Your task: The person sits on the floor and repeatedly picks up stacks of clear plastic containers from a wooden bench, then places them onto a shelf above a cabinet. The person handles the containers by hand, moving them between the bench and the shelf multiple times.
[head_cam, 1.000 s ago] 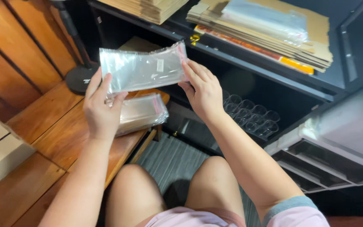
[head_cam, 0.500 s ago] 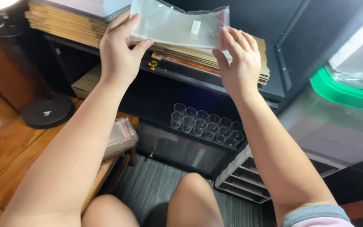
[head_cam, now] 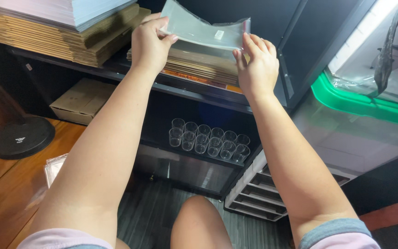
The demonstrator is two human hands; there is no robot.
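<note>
Both arms were stretched up to the dark shelf [head_cam: 116, 74], and a clear plastic sleeve [head_cam: 203, 31] was held flat between the two hands, right above a stack of brown card sheets [head_cam: 199, 69]. The left hand [head_cam: 149, 44] had its fingers pinched closed on the sleeve's left end, thumb on top, while the right hand [head_cam: 256, 67] gripped the right end with the fingers pointing up along the edge. Holding it at both ends like that looked like the way to keep a floppy bag level, I'd guess, since it sagged a bit in the middle. The sleeve had a small white rectangular sticker [head_cam: 219, 34] near its right end and a thin reddish strip along that edge. Left of it sat a taller pile of tan cardboard with pale sheets on top [head_cam: 61, 23]. Under the shelf were two rows of small clear cups [head_cam: 208, 140], a plain brown box [head_cam: 81, 101] further left, and a round black base [head_cam: 21, 137] on the wooden floor. Off to the right was a see-through bin with a green rim [head_cam: 360, 103], and grey drawers [head_cam: 259, 198] below.
</note>
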